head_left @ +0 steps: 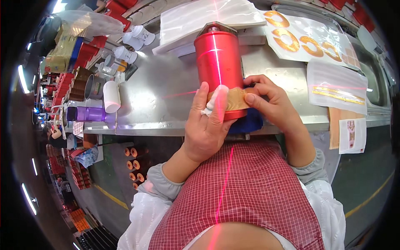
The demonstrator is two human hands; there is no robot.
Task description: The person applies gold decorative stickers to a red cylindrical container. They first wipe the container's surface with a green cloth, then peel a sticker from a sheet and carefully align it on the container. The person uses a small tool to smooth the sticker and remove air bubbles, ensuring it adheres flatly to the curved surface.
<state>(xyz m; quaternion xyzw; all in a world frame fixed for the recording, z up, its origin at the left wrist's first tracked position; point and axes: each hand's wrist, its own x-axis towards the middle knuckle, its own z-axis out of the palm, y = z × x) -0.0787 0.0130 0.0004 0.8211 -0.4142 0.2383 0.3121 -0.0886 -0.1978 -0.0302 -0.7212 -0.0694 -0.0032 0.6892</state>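
A glossy red cylinder [216,62] lies before me, its near end over the bench's front edge and its far end at a dark metal fixture [212,27]. Around its near end runs a gold patterned decal strip [236,99]. My left hand [206,129] presses a white wad of cloth or tissue [211,103] against the strip's left part, with fingers bent over the wad. At the strip's right end, thumb and fingers of my right hand [271,100] pinch its edge. Something blue [250,121] shows beneath the cylinder.
White sheets [208,16] lie behind the cylinder. To the right are a sheet of gold ring-shaped decals [287,39], a paper with gold strips [338,93] and a sink [371,68]. Cups, a white roll [111,96] and a purple container [89,114] crowd the left.
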